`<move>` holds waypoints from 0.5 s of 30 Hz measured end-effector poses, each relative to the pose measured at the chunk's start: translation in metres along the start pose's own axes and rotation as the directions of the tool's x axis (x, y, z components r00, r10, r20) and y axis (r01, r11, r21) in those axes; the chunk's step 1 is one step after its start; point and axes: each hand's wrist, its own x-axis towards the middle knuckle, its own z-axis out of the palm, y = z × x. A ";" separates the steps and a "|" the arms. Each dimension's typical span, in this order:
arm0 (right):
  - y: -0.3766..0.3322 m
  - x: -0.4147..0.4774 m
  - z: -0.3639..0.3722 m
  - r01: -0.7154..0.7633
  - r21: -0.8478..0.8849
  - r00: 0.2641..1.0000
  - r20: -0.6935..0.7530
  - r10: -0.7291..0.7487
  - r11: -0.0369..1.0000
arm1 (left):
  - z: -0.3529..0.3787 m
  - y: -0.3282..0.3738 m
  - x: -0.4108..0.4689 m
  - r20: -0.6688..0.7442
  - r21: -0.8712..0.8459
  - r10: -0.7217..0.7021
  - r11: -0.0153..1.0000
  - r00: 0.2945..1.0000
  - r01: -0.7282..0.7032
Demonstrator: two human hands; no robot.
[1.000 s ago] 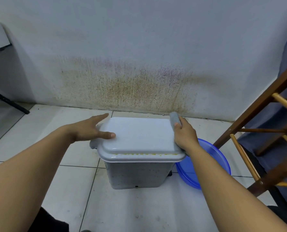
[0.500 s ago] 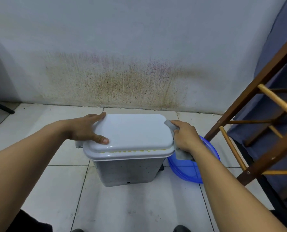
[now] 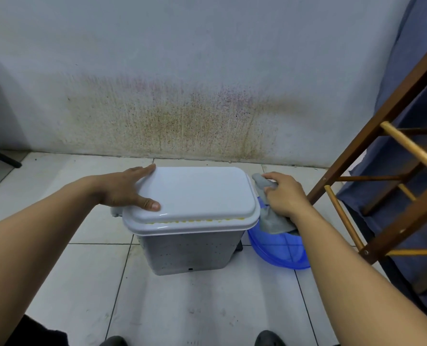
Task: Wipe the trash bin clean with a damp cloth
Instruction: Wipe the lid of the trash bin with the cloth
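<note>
A small grey trash bin (image 3: 190, 250) with a shut pale lid (image 3: 197, 193) stands on the tiled floor in front of me. Yellow specks line the lid's front rim, and dark specks dot the bin's front wall. My left hand (image 3: 127, 188) lies flat on the lid's left end, fingers spread and thumb on top. My right hand (image 3: 284, 196) is just off the lid's right edge, closed around a grey cloth (image 3: 269, 221) that hangs down over a blue basin.
A blue plastic basin (image 3: 279, 250) sits on the floor right of the bin, touching it. A wooden rack (image 3: 382, 186) and blue fabric stand at the right. A stained wall (image 3: 182, 116) rises close behind. My shoes show at the bottom edge.
My right hand has slid the cloth from the lid's back right corner off the right edge, and the cloth now hangs over the basin. My left hand stays on the lid.
</note>
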 end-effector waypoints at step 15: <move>-0.007 -0.105 0.071 -0.136 0.011 0.940 -0.313 0.133 0.991 | -0.004 0.008 0.002 -0.053 -0.111 -0.076 0.991 0.996 0.070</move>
